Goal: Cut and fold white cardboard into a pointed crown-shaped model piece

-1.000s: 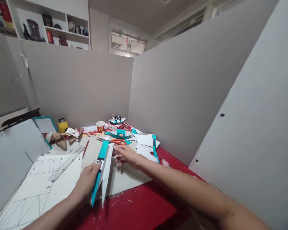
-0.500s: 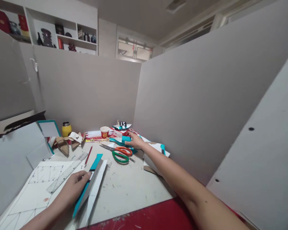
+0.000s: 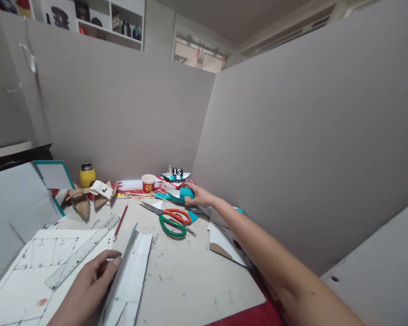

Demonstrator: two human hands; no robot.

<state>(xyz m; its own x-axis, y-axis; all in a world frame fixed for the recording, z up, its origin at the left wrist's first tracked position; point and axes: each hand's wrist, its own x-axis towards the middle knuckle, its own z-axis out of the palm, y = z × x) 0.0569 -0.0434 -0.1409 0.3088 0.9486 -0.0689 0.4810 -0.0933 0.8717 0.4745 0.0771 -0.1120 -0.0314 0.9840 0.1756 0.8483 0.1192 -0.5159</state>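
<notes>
My left hand (image 3: 91,283) is closed on a folded card strip (image 3: 131,276), thumb and fingers pinching its left edge. The strip stands partly on edge, its white inner face with drawn lines turned to the right. My right arm reaches to the back of the table, where my right hand (image 3: 200,196) is closed around a small teal piece (image 3: 187,194); its exact kind is partly hidden by the fingers. Just in front of that hand lie scissors (image 3: 173,222) with one orange and one green handle. A small teal and white model boat (image 3: 176,175) sits behind it.
A paper cup (image 3: 148,183), a yellow jar (image 3: 87,175) and brown cardboard boat shapes (image 3: 81,206) stand along the back. A clear ruler (image 3: 83,251) and drawn paper (image 3: 23,290) lie left, near a red pencil (image 3: 121,222). Grey partitions (image 3: 292,149) enclose the table.
The view has shifted down and to the right. My left hand has tilted the card strip, so less of its teal side and more of its white face shows. My right hand stays at the teal piece.
</notes>
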